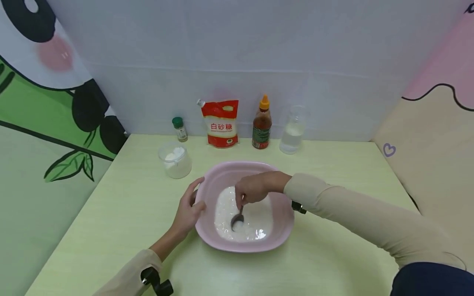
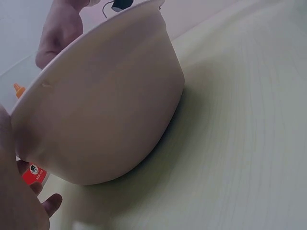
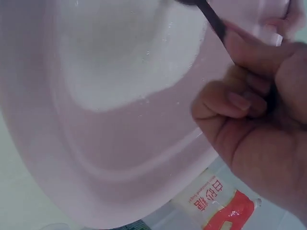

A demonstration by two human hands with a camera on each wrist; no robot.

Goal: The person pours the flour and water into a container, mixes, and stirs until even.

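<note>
A pink plastic basin (image 1: pixel 209 242) stands on the table with a white, milky liquid (image 1: pixel 226 205) pooled in its bottom. My left hand (image 1: pixel 188 211) grips the basin's left rim, thumb on the upper edge and fingers behind the outer wall. Over the basin, my right hand (image 1: pixel 253 190) holds a dark metal spoon (image 1: pixel 237 221) by its handle. The spoon's bowl is down at the white liquid, with some white stuff in it. In the right wrist view, curled fingers (image 3: pixel 230 103) wrap the spoon handle (image 3: pixel 213 19).
Behind the basin stand a green-capped jar (image 1: pixel 180 129), a red-and-white sugar bag (image 1: pixel 221 124), a sauce bottle (image 1: pixel 261 125) with an orange cap and a clear container (image 1: pixel 292 133) of liquid. A clear cup (image 1: pixel 175 162) with white contents sits left. A wall backs the table (image 1: pixel 333 164).
</note>
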